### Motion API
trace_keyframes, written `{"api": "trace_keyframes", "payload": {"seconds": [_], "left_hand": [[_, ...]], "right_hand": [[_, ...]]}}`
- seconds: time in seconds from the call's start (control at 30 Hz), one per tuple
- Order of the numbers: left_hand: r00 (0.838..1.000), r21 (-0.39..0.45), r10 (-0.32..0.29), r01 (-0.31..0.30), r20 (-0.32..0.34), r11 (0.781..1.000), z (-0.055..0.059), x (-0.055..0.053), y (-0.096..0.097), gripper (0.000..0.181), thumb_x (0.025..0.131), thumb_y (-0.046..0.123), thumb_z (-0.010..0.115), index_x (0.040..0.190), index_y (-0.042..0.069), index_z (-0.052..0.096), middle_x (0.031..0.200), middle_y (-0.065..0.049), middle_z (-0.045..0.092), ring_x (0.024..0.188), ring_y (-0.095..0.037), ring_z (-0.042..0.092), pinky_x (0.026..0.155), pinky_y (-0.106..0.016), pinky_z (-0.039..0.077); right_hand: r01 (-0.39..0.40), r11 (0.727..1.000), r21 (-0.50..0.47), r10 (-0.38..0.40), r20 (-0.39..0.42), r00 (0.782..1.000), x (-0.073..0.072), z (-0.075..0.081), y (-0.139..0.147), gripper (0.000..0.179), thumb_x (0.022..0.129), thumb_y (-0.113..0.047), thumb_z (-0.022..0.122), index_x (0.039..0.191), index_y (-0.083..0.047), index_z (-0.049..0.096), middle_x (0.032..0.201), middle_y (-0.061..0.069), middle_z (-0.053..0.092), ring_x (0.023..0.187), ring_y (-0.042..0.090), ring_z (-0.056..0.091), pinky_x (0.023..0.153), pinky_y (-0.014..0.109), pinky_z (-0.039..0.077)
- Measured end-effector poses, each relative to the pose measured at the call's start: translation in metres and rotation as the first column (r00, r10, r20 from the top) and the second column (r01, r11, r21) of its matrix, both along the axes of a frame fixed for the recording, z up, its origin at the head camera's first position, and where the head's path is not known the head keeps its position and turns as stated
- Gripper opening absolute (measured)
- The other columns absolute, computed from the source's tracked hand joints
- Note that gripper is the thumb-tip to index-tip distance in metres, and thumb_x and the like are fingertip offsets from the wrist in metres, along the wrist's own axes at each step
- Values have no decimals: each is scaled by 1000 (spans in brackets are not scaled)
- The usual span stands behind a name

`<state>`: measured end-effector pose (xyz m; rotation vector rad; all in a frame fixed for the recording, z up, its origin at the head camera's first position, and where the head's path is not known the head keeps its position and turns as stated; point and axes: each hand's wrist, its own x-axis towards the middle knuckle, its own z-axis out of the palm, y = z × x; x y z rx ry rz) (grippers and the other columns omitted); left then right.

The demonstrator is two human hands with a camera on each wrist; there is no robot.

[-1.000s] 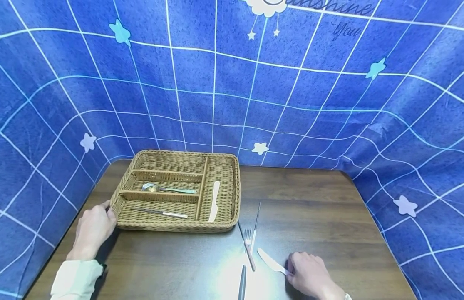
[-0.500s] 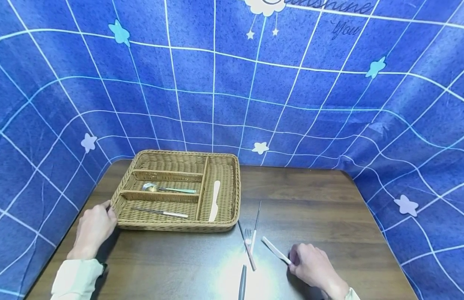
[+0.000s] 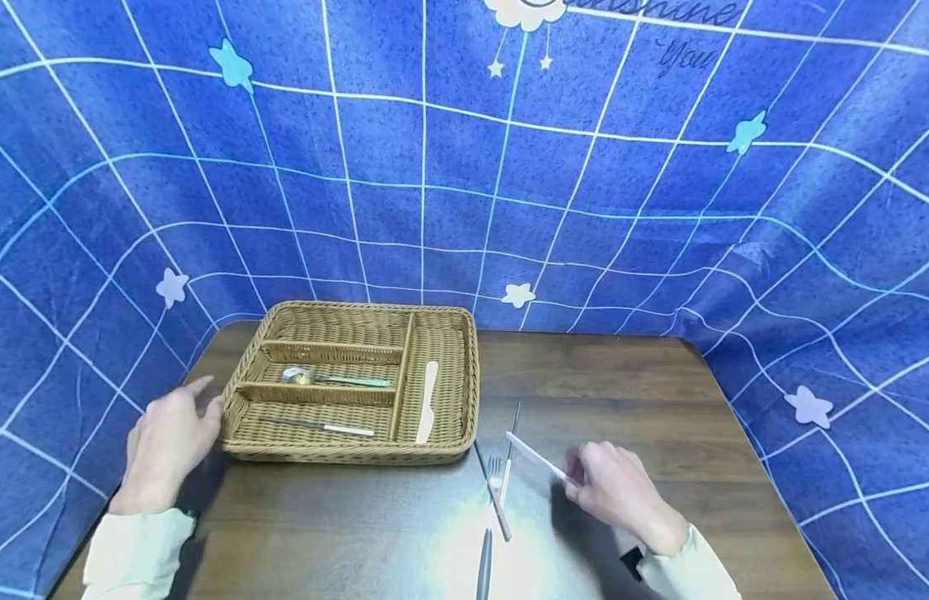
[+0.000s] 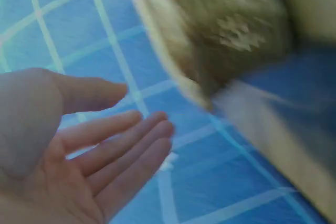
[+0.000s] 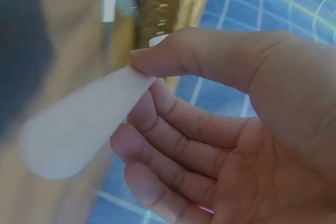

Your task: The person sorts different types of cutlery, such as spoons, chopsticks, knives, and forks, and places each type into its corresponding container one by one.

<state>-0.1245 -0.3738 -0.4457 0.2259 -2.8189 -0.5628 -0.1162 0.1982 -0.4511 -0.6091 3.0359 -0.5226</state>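
My right hand (image 3: 614,487) pinches a white knife (image 3: 537,456) between thumb and fingers, above the right part of the table. Seen from the right wrist, the knife's broad rounded end (image 5: 79,124) sticks out past the thumb. Beside the left end of a divided wicker basket (image 3: 344,452), my left hand (image 3: 167,446) has its fingers loosely extended, and in the left wrist view (image 4: 110,150) they hold nothing. Inside the basket lie a spoon (image 3: 299,377) with other cutlery, a slim white-ended utensil (image 3: 347,430) and another white knife (image 3: 428,400) in the right-hand compartment.
Right of the basket, a fork (image 3: 495,473) lies among a brown-handled utensil (image 3: 503,521) and a thin white-ended one (image 3: 506,479). A dark handle (image 3: 485,558) lies at the front edge of view. Blue gridded cloth (image 3: 464,167) surrounds the wooden table (image 3: 599,375).
My right hand has lifted the white knife off the table and moved it farther back. My left hand has let go of the basket's edge and shifted slightly left.
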Motion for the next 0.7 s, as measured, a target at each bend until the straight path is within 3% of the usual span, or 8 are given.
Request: {"api": "trace_keyframes", "payload": {"seconds": [0.1,0.2,0.27,0.3,0.37,0.47,0.57,0.7], "left_hand": [[986,-15,-119,118,-114,993,22,-5,32,41,106,21,64,143,4,66,137,-32,66,106,-61,67,72,-73,51],[941,-70,-307,300,-138,951,44,-12,74,37,106,22,67,142,12,70,141,-21,69,103,-47,74,76,-67,57],[896,-116,-429,417,-113,901,56,-17,102,35,106,24,69,140,16,72,140,-14,71,102,-38,77,76,-58,61],[871,-136,-483,470,-88,872,61,-19,117,34,106,26,69,138,17,73,139,-11,72,109,-36,76,83,-56,62],[812,-168,-581,567,-47,806,66,-23,146,32,105,28,70,134,18,75,136,-8,74,113,-31,76,88,-50,63],[714,-194,-700,687,0,701,68,-26,184,27,103,27,73,128,17,79,131,-5,76,106,-23,77,87,-39,64],[630,-217,-776,761,28,611,63,-28,212,19,101,25,76,118,19,81,119,0,79,88,-13,75,70,-28,62],[562,-242,-825,809,52,536,52,-31,229,3,97,23,81,94,22,80,90,10,77,68,-3,64,57,-23,52]], "right_hand": [[-61,998,14,61,-48,997,-9,14,-15,20,75,-12,84,75,-24,68,63,-18,55,58,5,52,51,33,44],[-142,990,28,144,-84,986,-16,25,-33,19,75,-10,84,74,-24,71,64,-18,57,58,3,52,51,31,45],[-197,980,28,199,-92,976,-21,29,-45,17,75,-10,84,75,-24,73,64,-18,59,58,2,52,52,31,47],[-224,974,27,225,-94,970,-23,31,-51,17,76,-10,85,75,-23,74,65,-17,60,59,3,52,53,31,48],[-260,965,29,262,-95,960,-26,33,-63,16,76,-11,86,75,-23,75,67,-16,62,59,3,53,54,31,50],[-283,958,47,287,-102,953,-30,37,-77,16,77,-13,86,74,-23,75,69,-15,64,61,4,54,57,34,53],[-297,953,60,302,-111,947,-33,39,-88,17,77,-12,85,74,-24,74,70,-14,64,61,5,55,61,35,55],[-327,944,38,329,-108,938,-36,41,-101,16,79,-13,86,75,-23,74,71,-15,66,63,4,56,62,34,54]]}}
